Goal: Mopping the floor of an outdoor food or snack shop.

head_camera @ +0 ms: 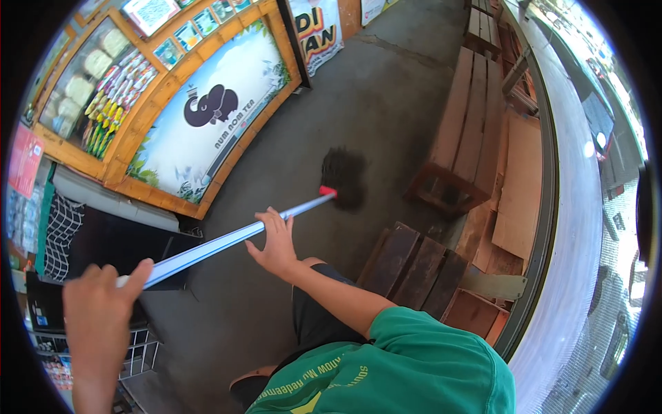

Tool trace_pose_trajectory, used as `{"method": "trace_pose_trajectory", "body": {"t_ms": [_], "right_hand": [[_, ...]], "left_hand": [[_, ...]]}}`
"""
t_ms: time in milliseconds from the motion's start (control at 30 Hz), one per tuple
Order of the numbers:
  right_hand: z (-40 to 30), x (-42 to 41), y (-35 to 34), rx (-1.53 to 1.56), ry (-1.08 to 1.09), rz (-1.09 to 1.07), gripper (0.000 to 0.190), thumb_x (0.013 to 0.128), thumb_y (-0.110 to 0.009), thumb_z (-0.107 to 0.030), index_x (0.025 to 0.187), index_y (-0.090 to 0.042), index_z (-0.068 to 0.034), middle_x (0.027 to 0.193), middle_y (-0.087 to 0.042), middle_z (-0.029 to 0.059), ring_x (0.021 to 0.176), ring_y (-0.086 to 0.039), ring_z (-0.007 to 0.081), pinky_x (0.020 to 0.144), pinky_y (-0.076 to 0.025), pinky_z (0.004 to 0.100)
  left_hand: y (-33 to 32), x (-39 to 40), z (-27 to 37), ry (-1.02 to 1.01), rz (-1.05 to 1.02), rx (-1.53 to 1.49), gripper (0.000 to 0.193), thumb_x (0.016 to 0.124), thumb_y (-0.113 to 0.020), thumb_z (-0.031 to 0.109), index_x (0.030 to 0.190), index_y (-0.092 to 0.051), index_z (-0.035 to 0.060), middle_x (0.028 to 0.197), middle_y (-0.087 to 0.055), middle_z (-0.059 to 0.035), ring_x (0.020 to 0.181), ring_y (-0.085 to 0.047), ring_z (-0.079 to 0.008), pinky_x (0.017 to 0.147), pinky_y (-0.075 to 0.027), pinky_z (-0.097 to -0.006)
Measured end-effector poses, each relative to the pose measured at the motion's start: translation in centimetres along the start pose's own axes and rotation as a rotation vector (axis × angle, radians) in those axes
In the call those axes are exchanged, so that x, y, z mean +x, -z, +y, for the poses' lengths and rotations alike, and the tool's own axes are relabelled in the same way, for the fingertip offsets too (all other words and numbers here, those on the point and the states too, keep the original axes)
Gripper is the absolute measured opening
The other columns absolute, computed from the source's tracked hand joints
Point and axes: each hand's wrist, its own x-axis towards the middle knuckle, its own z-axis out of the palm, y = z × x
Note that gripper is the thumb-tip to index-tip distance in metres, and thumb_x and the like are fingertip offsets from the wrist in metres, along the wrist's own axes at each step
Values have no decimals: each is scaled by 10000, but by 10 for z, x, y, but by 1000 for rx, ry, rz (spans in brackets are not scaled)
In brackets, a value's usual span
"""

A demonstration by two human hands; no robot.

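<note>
My left hand (101,297), at the lower left, is wrapped around the upper end of a long white-and-blue pole. Farther down, my right hand (276,240) holds the pole (207,251) loosely between thumb and spread fingers. A red socket (327,192) joins the pole to a dark, stringy head (339,165), which looks like a mop's and rests on the grey floor (310,124). The head's edges are blurred against a dark patch of floor. Both arms reach forward from a green shirt.
Brown slatted wooden benches (465,124) line the right side, with a low slatted wooden seat (414,269) near my right knee. Cardboard (517,191) lies beyond them. A wood-framed stall counter (201,204) stands at the left, above a black cabinet (116,243) and a wire rack (139,352).
</note>
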Motion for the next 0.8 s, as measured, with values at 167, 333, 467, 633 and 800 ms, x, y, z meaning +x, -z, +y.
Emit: {"method": "trace_pose_trajectory", "body": {"t_ms": [167, 333, 467, 633, 800], "right_hand": [[-47, 1, -16, 259, 144, 40, 327, 826, -763, -247, 661, -536, -80, 614, -585, 90, 626, -614, 310, 641, -466, 409], [-81, 16, 7, 303, 378, -110, 367, 770, -775, -243, 577, -497, -102, 482, -514, 73, 433, -533, 312, 429, -399, 386], [-100, 37, 24, 295, 616, -358, 257, 629, -769, -186, 614, -526, -100, 515, -539, 70, 501, -565, 309, 472, -413, 394], [-113, 38, 26, 259, 706, -732, 220, 589, -727, -177, 579, -542, -58, 511, -529, 87, 520, -544, 322, 506, -414, 409], [-92, 21, 11, 223, 468, -1076, 276, 575, -706, -199, 528, -506, -15, 475, -465, 116, 462, -465, 292, 494, -375, 414]], "left_hand": [[21, -62, -35, -11, 144, -67, 451, 705, -657, -46, 1141, -676, 69, 696, -488, -76, 743, -547, -273, 627, -381, -402], [-46, -163, -63, 232, 277, -576, 355, 736, -646, -57, 1077, -689, 31, 746, -559, -62, 769, -581, -215, 690, -428, -338], [-129, -243, -87, 408, -122, -1271, 312, 811, -673, 75, 1103, -654, -32, 704, -652, -80, 581, -574, -133, 534, -433, -286], [-155, -259, -44, 804, -516, -1840, 364, 842, -675, 240, 1048, -668, -60, 629, -657, -139, 398, -506, -109, 363, -316, -218], [-146, -219, 4, 255, 115, -942, 369, 761, -707, 25, 1129, -679, 6, 776, -686, -205, 582, -652, -297, 547, -495, -346]]}}
